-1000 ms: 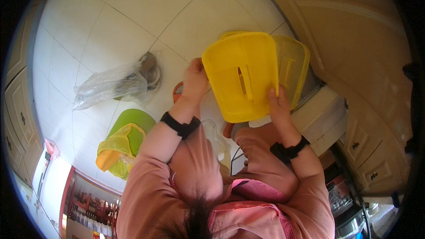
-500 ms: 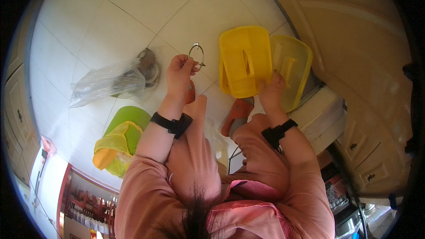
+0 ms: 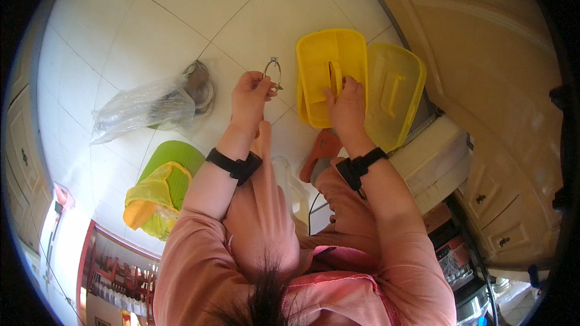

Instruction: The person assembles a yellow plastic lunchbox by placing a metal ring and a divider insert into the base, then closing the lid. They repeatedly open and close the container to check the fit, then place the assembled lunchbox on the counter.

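Note:
My left hand [image 3: 251,98] is closed, pinching a thin metal ring [image 3: 278,71] that has a small square tab on top and looks like a hose clamp. The fingers of my right hand [image 3: 347,108] close round the upright middle handle of a yellow divided tray [image 3: 315,54]. The thumb lies on one side of the handle and the fingers on the other. Under the tray the edge of another yellow piece shows. Close to its right lies a see-through yellow lid [image 3: 408,87] with its own handle.
Left of my hands, a clear plastic bag [image 3: 130,108] with metal items lies on the tiled floor [image 3: 175,18]. Nearer me is a green bin [image 3: 175,160] with a yellow bag liner [image 3: 154,190]. Wooden cabinets [image 3: 483,42] stand on the right. My orange slippers [image 3: 320,151] are below the tray.
My right hand has moved left from the tray's right edge to its middle handle. My left hand keeps the metal ring, with a slight shift to the right.

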{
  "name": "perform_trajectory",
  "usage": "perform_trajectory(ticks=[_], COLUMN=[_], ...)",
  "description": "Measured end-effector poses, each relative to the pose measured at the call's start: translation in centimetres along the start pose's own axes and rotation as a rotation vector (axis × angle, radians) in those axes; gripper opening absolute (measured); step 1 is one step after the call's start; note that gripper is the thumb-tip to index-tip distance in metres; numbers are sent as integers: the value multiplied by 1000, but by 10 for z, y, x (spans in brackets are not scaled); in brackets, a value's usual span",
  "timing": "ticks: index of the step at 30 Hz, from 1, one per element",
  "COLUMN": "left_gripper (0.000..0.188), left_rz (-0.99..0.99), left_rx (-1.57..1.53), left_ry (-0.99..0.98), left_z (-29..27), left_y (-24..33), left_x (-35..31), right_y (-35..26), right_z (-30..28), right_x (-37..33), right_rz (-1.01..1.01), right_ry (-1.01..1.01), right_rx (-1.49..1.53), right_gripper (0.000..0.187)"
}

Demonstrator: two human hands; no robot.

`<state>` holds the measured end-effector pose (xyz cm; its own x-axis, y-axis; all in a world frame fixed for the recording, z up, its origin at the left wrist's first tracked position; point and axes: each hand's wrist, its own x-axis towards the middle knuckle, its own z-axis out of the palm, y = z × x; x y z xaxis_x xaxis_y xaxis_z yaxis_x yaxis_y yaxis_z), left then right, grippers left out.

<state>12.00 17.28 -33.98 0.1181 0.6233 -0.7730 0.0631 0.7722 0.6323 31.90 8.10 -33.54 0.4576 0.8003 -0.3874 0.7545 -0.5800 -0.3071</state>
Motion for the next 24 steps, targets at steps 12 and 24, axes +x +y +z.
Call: perform_trajectory(ticks=[12, 24], left_gripper=[15, 14], left_rz=[-6, -27], left_rx=[-40, -24], left_ry=[5, 8], left_z=[-5, -4], left_y=[2, -1], left_x=[0, 2], right_y=[20, -6], right_z=[-5, 9], right_x=[-5, 5], right_rz=[166, 243], right_ry=[-115, -286], right_rx=[-79, -155], right_gripper=[42, 45])
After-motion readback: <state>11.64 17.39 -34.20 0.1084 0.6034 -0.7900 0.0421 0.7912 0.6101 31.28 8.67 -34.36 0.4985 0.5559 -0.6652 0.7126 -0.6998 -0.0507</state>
